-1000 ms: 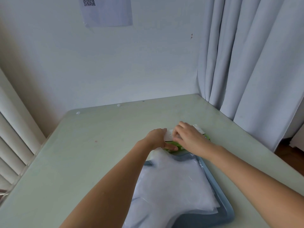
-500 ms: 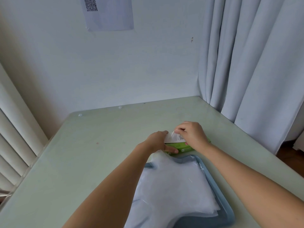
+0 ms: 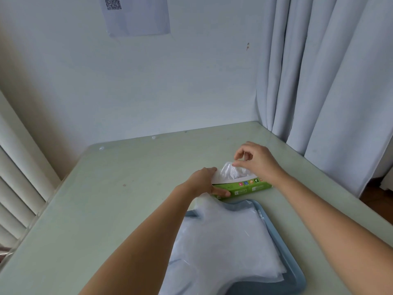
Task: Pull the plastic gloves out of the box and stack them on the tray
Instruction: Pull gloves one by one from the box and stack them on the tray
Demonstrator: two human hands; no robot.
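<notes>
left hand (image 3: 202,182) grips green box (image 3: 244,188) at its left end, on desk (image 3: 127,188) just far of tray (image 3: 293,265). right hand (image 3: 255,160) pinches glove (image 3: 231,172) poking from the slot. looks thin, light, slippery film: take bunched top, pull slow, prob tears easy.

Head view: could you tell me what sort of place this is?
Probably a plain room corner, perhaps a recording setup: pale green table, pale grey curtains, white paper sheet bearing a code on the wall.

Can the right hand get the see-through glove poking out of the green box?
Looks like yes: the right hand pinches the glove at the top of the green box, nothing covers it, and the left hand holds that box steady.
</notes>
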